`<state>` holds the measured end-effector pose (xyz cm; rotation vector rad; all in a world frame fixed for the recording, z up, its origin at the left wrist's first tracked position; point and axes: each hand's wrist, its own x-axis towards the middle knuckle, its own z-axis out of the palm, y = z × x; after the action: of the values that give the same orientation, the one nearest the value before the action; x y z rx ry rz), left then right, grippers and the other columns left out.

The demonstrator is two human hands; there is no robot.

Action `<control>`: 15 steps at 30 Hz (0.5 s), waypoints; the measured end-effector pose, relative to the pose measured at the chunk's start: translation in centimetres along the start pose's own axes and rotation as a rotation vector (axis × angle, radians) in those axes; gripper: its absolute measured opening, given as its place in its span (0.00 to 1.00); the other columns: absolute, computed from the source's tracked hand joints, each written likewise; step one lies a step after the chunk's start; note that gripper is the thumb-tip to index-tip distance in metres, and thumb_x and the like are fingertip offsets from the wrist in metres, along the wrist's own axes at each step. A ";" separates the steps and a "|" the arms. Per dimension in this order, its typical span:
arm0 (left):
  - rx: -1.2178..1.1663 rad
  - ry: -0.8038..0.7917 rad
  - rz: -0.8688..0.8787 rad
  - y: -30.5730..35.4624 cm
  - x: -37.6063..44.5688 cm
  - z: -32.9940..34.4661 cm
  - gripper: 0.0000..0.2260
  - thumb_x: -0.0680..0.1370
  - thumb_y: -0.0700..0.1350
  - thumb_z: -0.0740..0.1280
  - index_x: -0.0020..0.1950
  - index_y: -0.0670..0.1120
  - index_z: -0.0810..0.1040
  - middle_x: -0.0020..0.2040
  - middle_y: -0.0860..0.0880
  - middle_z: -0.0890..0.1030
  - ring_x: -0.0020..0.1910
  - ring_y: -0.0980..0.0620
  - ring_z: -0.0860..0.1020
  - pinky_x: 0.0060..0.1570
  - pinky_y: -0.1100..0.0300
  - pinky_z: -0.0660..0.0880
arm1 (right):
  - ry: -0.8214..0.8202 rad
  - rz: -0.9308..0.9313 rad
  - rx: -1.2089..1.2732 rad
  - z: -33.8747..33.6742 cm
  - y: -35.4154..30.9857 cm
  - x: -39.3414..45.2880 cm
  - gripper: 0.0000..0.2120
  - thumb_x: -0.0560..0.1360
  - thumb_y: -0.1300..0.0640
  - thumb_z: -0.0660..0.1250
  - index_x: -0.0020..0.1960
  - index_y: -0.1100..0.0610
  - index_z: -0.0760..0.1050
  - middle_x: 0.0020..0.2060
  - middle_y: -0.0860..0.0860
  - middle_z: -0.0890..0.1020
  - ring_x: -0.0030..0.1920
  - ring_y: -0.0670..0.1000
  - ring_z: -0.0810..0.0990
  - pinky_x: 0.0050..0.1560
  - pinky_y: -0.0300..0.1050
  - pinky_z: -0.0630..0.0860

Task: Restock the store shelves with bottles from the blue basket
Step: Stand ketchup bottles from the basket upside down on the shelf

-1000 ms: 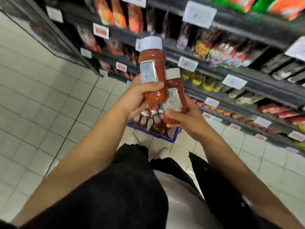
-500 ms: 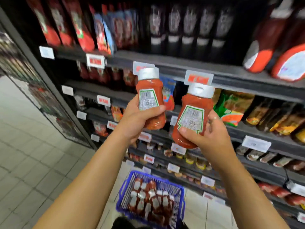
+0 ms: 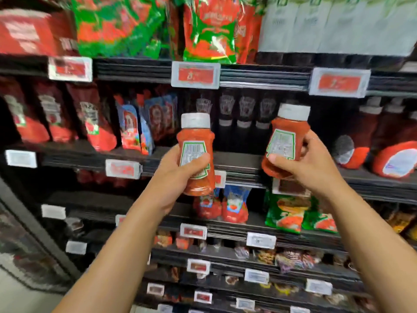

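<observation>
Both ketchup bottles were held tight, one in each hand. The left hand (image 3: 180,170) was wrapped round the left ketchup bottle (image 3: 196,154), thumb across its label. The right hand (image 3: 309,163) was wrapped round the right ketchup bottle (image 3: 286,141), which leaned a little toward 1 o'clock.

Both bottles were held up in front of the middle shelf (image 3: 237,162), caps up. The blue basket was not seen.

The step looked like carrying bottles to the shelf. Next, each bottle probably needed to be pushed toward 12 o'clock and stood in the dark gap beside the dark sauce bottles (image 3: 246,114).

The bottles were smooth, see-through plastic, round and fat, filled with red sauce. Flat grey caps and shiny paper labels were seen. Soft sauce pouches (image 3: 133,127) sat at 9 o'clock.
</observation>
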<state>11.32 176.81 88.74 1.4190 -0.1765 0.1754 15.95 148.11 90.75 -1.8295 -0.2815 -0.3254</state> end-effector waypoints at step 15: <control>-0.014 -0.036 -0.029 -0.2 7.0 1.6 0.23 0.65 0.55 0.79 0.57 0.52 0.81 0.51 0.51 0.87 0.51 0.52 0.86 0.44 0.62 0.81 | 0.129 0.181 -0.261 -0.3 4.3 5.9 0.30 0.71 0.52 0.80 0.67 0.56 0.70 0.52 0.50 0.84 0.49 0.43 0.84 0.48 0.35 0.78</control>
<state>18.19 175.32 90.35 1.4104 -0.1862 0.1244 22.92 146.79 89.11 -2.0634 0.0187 -0.3646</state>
